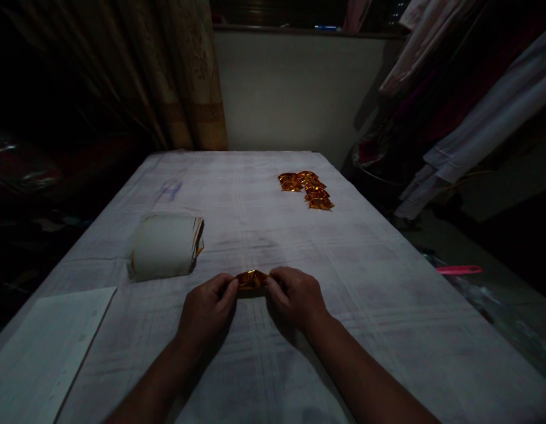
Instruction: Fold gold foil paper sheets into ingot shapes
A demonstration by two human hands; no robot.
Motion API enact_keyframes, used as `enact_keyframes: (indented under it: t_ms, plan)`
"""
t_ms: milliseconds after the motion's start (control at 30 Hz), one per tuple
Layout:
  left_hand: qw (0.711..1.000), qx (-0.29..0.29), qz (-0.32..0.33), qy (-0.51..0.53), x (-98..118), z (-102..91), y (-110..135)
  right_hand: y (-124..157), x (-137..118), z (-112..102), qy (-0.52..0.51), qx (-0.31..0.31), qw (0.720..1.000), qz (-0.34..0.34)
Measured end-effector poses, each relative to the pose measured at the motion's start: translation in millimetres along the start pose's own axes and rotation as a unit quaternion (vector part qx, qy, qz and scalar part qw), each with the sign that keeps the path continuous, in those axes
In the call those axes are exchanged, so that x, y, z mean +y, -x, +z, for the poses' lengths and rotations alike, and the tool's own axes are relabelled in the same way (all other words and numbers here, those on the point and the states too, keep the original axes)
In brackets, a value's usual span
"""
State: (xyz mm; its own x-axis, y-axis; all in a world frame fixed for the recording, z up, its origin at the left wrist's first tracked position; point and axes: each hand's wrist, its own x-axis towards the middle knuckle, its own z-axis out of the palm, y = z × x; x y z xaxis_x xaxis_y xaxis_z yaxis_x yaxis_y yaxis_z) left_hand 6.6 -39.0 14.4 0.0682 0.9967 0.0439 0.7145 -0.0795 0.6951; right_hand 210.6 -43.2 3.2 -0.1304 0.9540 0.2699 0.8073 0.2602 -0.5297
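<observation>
A small folded piece of shiny gold paper [251, 279] lies low over the white cloth of the table [370, 277], near the front middle. My left hand [206, 312] pinches its left end with closed fingers. My right hand [297, 296] pinches its right end the same way. Several finished gold folded pieces [305, 188] lie in a curved row at the far right of the table. A curled stack of paper sheets [165, 245], white on top with coloured edges, rests left of my hands.
A flat white sheet [43, 347] lies at the table's front left corner. Curtains [184, 76] hang behind the table at left, clothes [476, 118] hang at right. A pink object [459, 270] lies on the floor beside the right edge.
</observation>
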Motion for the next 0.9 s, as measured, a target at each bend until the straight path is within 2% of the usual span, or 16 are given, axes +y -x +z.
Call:
enact_keyframes:
  t_ms: [100,267,433,500,633,733,900]
  plan:
    - [1.0,-0.005,0.001,0.001,0.5,-0.6,0.1,0.0,0.5,0.1,0.026,-0.014,0.999,-0.013]
    - [1.0,-0.002,-0.003,0.007,-1.7,-1.5,0.3,-1.4,1.1,0.8,0.021,-0.027,0.999,0.009]
    - [0.998,0.01,-0.014,0.059,-6.5,-1.0,-3.0,-3.0,-0.9,-1.9,0.041,-0.087,0.995,0.007]
    - [0.995,0.012,-0.024,0.091,-10.6,-1.2,-5.3,-5.0,0.7,-4.3,0.056,-0.093,0.994,0.01]
    - [0.988,0.035,-0.042,0.146,-23.0,-2.0,-9.9,-17.0,9.3,-12.5,0.095,-0.045,0.994,-0.009]
    - [0.982,0.058,-0.052,0.172,-31.0,-1.6,-12.7,-36.6,17.7,-21.4,0.144,-0.004,0.989,-0.018]
    - [0.973,0.075,-0.056,0.211,-36.2,-0.3,-16.2,-86.8,38.3,-36.8,0.226,0.058,0.972,0.038]
